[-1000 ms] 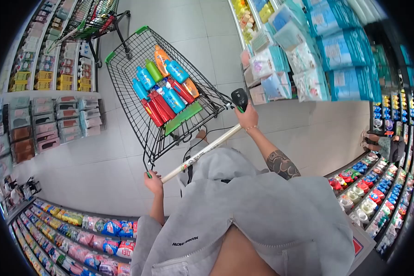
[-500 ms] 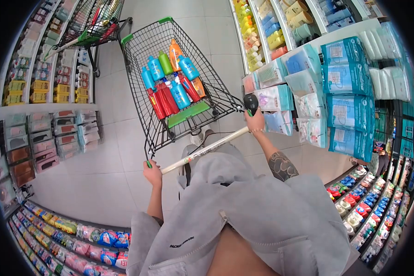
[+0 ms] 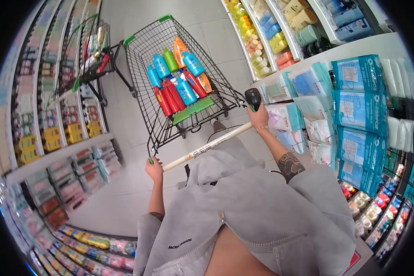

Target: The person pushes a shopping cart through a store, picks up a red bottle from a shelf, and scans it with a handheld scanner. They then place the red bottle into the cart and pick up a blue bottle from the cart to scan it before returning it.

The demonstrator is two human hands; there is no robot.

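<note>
My left hand (image 3: 154, 169) is wrapped round the left end of the shopping cart's pale handle (image 3: 207, 148). At the handle's right end, my right hand (image 3: 258, 117) grips it beside a black handheld device (image 3: 252, 99). Ahead of the handle, the wire cart (image 3: 140, 92) holds several bottles: blue ones (image 3: 185, 90), a green one (image 3: 169, 60), orange ones (image 3: 179, 47) and red ones (image 3: 162, 101). A green panel (image 3: 193, 110) lies at the near side of the basket.
A second cart (image 3: 94, 76) stands at the left beside shelves of packaged goods (image 3: 46, 133). Blue packs (image 3: 359, 112) hang close on the right. Shelves of bottles (image 3: 262, 37) rise at the upper right, and low shelves (image 3: 96, 244) run along the lower left.
The second cart and left shelves have shifted lower in view, and the hanging packs on the right sit lower and farther right. Both hands still hold the handle.
</note>
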